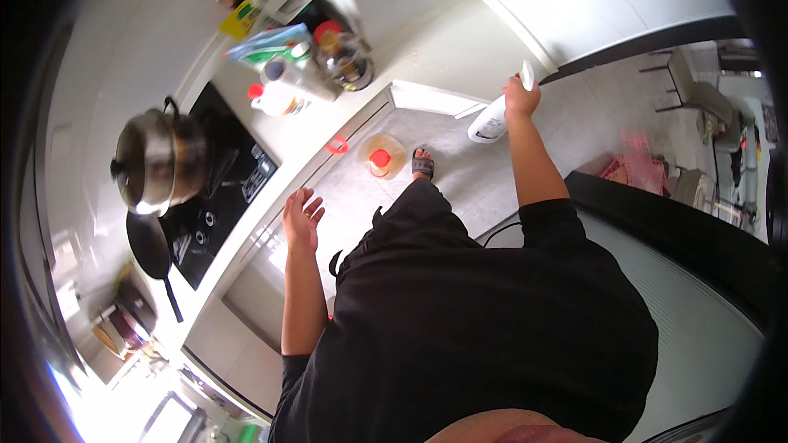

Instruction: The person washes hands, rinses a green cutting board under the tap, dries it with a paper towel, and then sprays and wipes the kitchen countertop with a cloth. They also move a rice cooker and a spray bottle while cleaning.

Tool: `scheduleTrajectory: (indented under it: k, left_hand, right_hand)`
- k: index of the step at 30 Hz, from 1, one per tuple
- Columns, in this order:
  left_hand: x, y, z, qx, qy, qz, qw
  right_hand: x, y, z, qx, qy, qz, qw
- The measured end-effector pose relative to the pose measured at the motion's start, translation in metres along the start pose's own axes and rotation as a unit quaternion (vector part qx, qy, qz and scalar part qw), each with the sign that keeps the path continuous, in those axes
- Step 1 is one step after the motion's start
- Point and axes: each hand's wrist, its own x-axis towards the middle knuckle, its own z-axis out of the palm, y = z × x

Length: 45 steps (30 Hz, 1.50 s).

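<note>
My right hand (522,97) is closed around the neck of a white spray bottle (490,123), held out over the tiled floor. My left hand (303,219) has its fingers apart and holds nothing; it is in front of the white counter's edge (246,227). Between the two hands, a large clear jug with a red cap (380,159) stands on the floor beside my sandalled foot (422,165). A red ring-shaped thing (337,144) is near the counter's front edge.
On the left, a steel pot (160,160) and a black frying pan (148,246) are at the gas hob (212,221). Several bottles (289,89) and a glass jar (348,64) crowd the counter. An open cabinet door (431,100) juts out below. A dark-edged ribbed panel (677,314) is at right.
</note>
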Motion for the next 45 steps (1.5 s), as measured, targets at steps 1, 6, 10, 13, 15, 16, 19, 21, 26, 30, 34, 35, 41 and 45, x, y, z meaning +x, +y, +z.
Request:
scheduleTrajectory:
  k: [1,6,10,13,15,16,19,21,26,30,34,35,41,45]
  left_hand:
    - [0.002,0.000,-0.008,-0.004,-0.023,0.000,1.000]
    - [-0.024,-0.015,-0.111,-0.065,-0.002,0.041,0.997]
    - [-0.062,-0.057,-0.235,-0.113,0.099,0.046,0.988]
    - [-0.104,-0.105,-0.324,-0.159,0.191,0.039,0.968]
    - [-0.129,-0.133,-0.371,-0.194,0.217,0.046,0.956]
    - [-0.141,-0.149,-0.396,-0.207,0.235,0.040,0.949]
    - [-0.174,-0.180,-0.437,-0.231,0.280,0.043,0.931]
    - [-0.186,-0.202,-0.458,-0.264,0.315,0.051,0.910]
    - [-0.196,-0.209,-0.506,-0.350,0.355,0.072,0.864]
    - [-0.202,-0.206,-0.562,-0.388,0.385,0.101,0.832]
    - [-0.213,-0.207,-0.632,-0.441,0.398,0.132,0.793]
    - [-0.217,-0.201,-0.649,-0.443,0.423,0.134,0.779]
    - [-0.230,-0.195,-0.730,-0.475,0.494,0.114,0.719]
    - [-0.226,-0.206,-0.780,-0.518,0.491,0.092,0.695]
  right_hand:
    - [0.010,0.021,-0.007,0.067,0.002,-0.014,0.998]
    - [-0.097,0.027,-0.002,0.136,-0.072,-0.095,0.984]
    - [-0.245,0.022,0.037,0.100,-0.190,-0.159,0.964]
    - [-0.350,0.024,0.060,0.064,-0.317,-0.182,0.928]
    - [-0.403,0.036,0.067,0.011,-0.387,-0.235,0.892]
    - [-0.444,0.032,0.071,0.009,-0.437,-0.208,0.875]
    - [-0.533,0.040,0.100,0.001,-0.557,-0.251,0.791]
    - [-0.591,0.045,0.125,0.003,-0.632,-0.282,0.722]
    - [-0.758,0.036,0.166,0.043,-0.771,-0.238,0.589]
    - [-0.870,0.040,0.194,0.049,-0.817,-0.233,0.525]
    - [-0.961,0.054,0.227,0.064,-0.831,-0.322,0.449]
    - [-0.985,0.052,0.225,0.043,-0.843,-0.269,0.464]
    - [-1.109,0.068,0.253,0.050,-0.879,-0.277,0.385]
    - [-1.178,0.089,0.276,0.067,-0.871,-0.327,0.361]
